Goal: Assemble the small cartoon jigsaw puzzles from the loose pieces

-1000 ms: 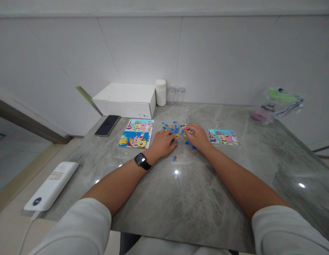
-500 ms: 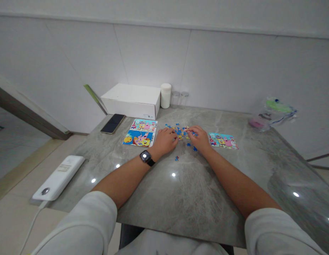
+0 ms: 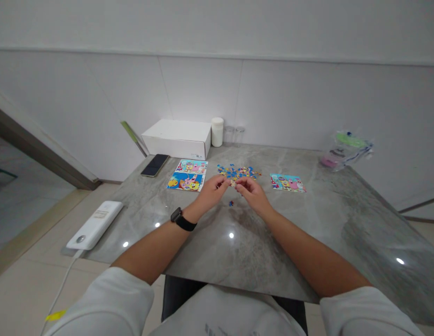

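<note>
My left hand (image 3: 213, 190) and my right hand (image 3: 252, 193) meet over the near edge of a loose heap of puzzle pieces (image 3: 242, 172). Between their fingertips is a small pale yellowish puzzle piece (image 3: 233, 183), pinched from both sides; its outline is partly hidden by the fingers. One dark blue and red puzzle piece (image 3: 231, 203) lies by itself on the table, nearer to me. To the left is a sheet with two cartoon pictures (image 3: 187, 175), and a single cartoon picture card (image 3: 288, 183) lies to the right.
On the grey stone table (image 3: 210, 247) are a phone (image 3: 155, 165), a white box (image 3: 178, 138), a white canister (image 3: 217, 132) and two clear glasses (image 3: 234, 136). A white power bank (image 3: 95, 225) with a cable sits at the left edge, a plastic bag (image 3: 345, 151) at the right.
Both hands have come away from the heap and drawn together closer to me, now with a piece between them. The camera view has tilted up slightly.
</note>
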Demonstrator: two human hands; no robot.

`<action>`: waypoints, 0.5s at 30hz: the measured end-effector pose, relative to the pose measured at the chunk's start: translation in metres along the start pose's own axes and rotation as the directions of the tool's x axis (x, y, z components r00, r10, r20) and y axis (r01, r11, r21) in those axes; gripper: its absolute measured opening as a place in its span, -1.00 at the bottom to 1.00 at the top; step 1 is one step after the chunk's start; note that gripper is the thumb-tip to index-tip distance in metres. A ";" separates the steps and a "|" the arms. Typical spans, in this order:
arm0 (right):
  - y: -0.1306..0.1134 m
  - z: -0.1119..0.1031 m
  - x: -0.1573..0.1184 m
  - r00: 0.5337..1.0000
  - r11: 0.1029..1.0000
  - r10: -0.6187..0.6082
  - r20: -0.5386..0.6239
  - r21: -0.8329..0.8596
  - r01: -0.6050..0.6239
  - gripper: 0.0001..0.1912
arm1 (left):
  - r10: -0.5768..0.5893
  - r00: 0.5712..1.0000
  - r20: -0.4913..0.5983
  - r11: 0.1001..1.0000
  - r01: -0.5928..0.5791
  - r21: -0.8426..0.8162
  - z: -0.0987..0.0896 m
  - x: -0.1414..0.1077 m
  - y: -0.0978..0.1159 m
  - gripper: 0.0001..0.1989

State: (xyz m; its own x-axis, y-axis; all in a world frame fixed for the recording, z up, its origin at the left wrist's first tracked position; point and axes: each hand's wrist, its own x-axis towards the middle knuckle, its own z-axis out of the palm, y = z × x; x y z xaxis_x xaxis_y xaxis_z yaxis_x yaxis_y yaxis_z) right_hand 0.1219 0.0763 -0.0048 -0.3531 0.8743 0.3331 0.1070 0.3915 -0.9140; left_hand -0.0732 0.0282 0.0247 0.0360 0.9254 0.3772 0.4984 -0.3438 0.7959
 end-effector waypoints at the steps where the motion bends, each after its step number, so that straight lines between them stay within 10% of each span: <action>1: 0.004 0.004 -0.005 1.000 1.000 0.006 0.001 0.020 -0.006 -0.71 | 0.015 1.000 -0.004 1.000 -0.015 -0.001 0.003 -0.007 -0.002 -0.71; 15: 0.018 0.006 -0.015 0.998 0.994 -0.067 -0.002 -0.090 0.067 -0.85 | -0.042 0.989 0.143 0.995 0.054 -0.080 0.008 -0.026 -0.021 -0.72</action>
State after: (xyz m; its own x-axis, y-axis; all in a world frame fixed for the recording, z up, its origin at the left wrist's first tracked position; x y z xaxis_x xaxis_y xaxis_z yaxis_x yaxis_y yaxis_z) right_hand 0.1237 0.0684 -0.0272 -0.3575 0.8467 0.3941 0.1661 0.4729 -0.8653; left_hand -0.0776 0.0129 -0.0051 0.1382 0.9523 0.2722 0.4285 -0.3053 0.8504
